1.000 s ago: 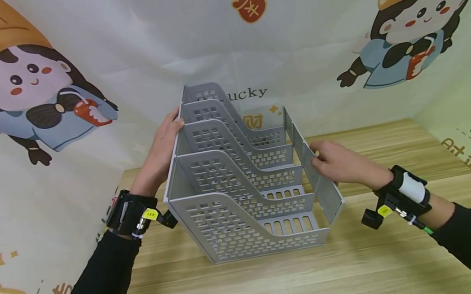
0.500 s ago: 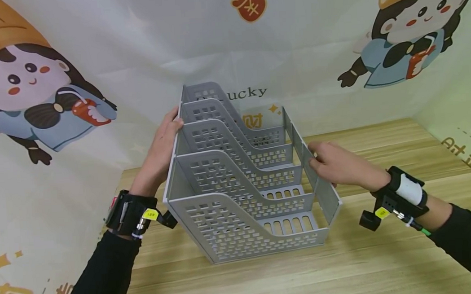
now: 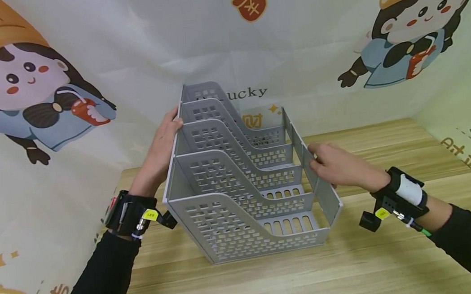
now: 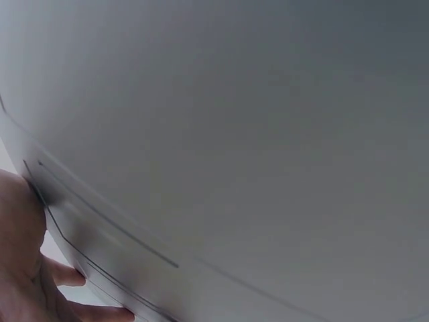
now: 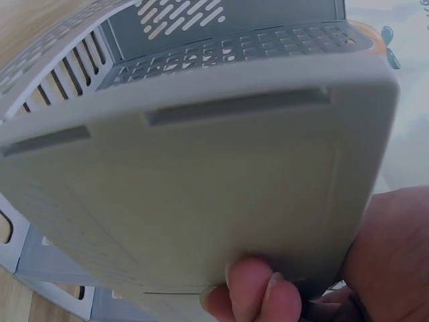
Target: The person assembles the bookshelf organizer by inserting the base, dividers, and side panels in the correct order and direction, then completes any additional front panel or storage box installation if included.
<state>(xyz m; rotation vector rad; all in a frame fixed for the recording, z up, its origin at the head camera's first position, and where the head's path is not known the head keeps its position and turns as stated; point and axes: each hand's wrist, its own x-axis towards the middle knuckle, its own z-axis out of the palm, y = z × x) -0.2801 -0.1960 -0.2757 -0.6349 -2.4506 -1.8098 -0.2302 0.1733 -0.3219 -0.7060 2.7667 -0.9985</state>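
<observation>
A grey slotted file organizer stands on the wooden table, its tall side to the left and several dividers curving down to the right. My left hand holds its tall back panel, thumb at the upper edge; fingers touch the outer face in the left wrist view. With my right hand I grip a long grey front panel. The panel's near end stands apart from the nearest divider. Fingertips lie against the panel in the right wrist view; the thumb is hard to make out there.
The light wooden tabletop runs under and around the organizer. A pale cloth backdrop printed with cartoon figures rises behind the table and along both sides.
My right hand and the near end of the front panel have shifted slightly left, toward the organizer. The left hand and the organizer look almost still.
</observation>
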